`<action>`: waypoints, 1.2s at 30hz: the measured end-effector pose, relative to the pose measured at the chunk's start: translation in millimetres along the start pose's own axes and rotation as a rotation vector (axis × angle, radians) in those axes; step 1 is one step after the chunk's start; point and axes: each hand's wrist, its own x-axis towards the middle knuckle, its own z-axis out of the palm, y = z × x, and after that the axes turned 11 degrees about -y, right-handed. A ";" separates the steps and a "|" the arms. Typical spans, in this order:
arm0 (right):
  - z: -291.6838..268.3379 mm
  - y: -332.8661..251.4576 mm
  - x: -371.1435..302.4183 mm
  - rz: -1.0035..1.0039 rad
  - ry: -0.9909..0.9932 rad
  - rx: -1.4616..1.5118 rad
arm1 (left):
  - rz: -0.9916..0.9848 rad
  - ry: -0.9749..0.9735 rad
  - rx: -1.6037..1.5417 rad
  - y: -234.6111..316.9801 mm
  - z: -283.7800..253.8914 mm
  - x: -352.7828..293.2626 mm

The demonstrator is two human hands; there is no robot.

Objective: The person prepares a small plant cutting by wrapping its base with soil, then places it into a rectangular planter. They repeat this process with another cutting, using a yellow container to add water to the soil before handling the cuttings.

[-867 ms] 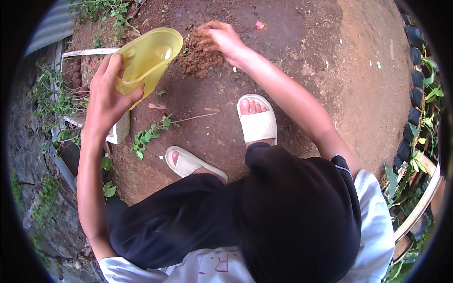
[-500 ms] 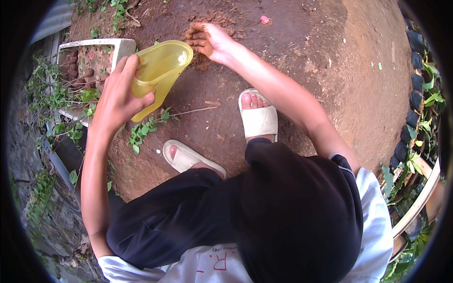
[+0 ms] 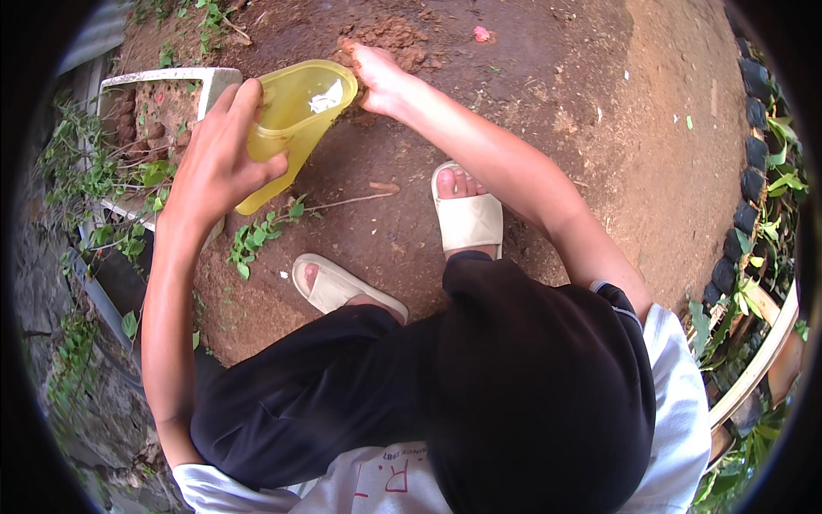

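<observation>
A translucent yellow plastic container (image 3: 291,137) with a long oval mouth is tilted in my left hand (image 3: 218,158). My thumb lies on its near side and the fingers wrap over its left edge. Inside, a bright white patch shows near the far right end of the mouth. My right hand (image 3: 377,79), smeared with reddish mud, is beside that end of the rim. One finger stretches out past the rim; the others are partly hidden, and I cannot tell whether they touch the container. Behind my right hand lies loose, crumbly wet mud (image 3: 396,43).
At left stands a white-rimmed rectangular planter (image 3: 221,81) with soil lumps inside. A leafy sprig (image 3: 250,244) and a short stick (image 3: 385,188) lie before my sandals (image 3: 469,220). Black edging (image 3: 753,154) and plants border the far right. A pink petal (image 3: 482,34) lies beyond.
My right hand has turned and come in against the container's far end, its fingers less spread in view. The container has shifted slightly away from me, and a white patch now shows inside.
</observation>
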 end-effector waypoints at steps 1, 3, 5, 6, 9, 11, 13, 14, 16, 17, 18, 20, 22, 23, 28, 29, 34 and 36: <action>1.4 -0.9 -1.6 0.004 -0.022 -0.010 | 0.007 0.004 0.000 -1.0 1.0 0.5; 2.8 -1.5 -7.4 0.025 -0.038 0.009 | 0.025 0.026 0.021 -1.9 2.5 2.4; 12.2 -4.3 -18.9 0.049 -0.065 0.031 | 0.026 0.028 0.045 -2.3 0.4 1.8; 16.0 -6.8 -23.3 0.058 -0.088 0.012 | 0.021 0.018 0.056 -2.9 -1.4 1.9; 17.9 -11.4 -30.3 0.064 -0.120 -0.025 | 0.026 0.017 0.068 -3.0 -2.9 4.1; 18.3 -11.3 -30.0 0.050 -0.114 -0.015 | 0.026 0.016 0.072 -3.4 -3.5 5.7; 17.6 -11.5 -27.4 0.035 -0.163 -0.018 | 0.018 0.006 0.079 -4.0 -4.7 6.1; 16.5 -11.6 -25.4 0.027 -0.189 -0.019 | 0.023 0.011 0.081 -3.6 -5.0 6.2; 12.5 -12.4 -22.7 -0.012 -0.246 0.015 | 0.032 0.021 0.084 -1.7 -5.4 6.5; 10.7 -13.2 -20.9 -0.032 -0.274 0.033 | 0.027 0.009 0.087 -0.9 -6.1 6.3; 9.9 -13.8 -18.2 -0.037 -0.241 0.030 | 0.023 -0.002 0.090 -0.1 -7.1 6.1; 9.7 -15.2 -10.5 -0.049 -0.176 0.026 | 0.015 -0.015 0.098 1.0 -8.7 4.7; 2.7 -15.0 -2.0 -0.074 -0.128 -0.043 | 0.015 -0.013 0.101 1.8 -8.5 5.3; -10.5 -15.1 6.3 -0.095 -0.096 -0.079 | 0.029 -0.007 0.090 4.1 -8.7 8.7; 4.3 -34.1 -18.0 0.089 -0.154 -0.052 | -0.010 -0.023 0.060 5.3 -10.7 6.4; 3.2 -32.7 -17.4 0.084 -0.187 -0.077 | -0.017 -0.028 0.054 5.2 -11.0 7.5; -5.6 -22.5 -6.9 0.014 -0.216 -0.170 | -0.011 -0.013 0.078 4.5 -12.3 12.0; -2.8 -22.8 -7.1 0.016 -0.176 -0.205 | -0.027 -0.020 0.088 5.2 -13.3 12.4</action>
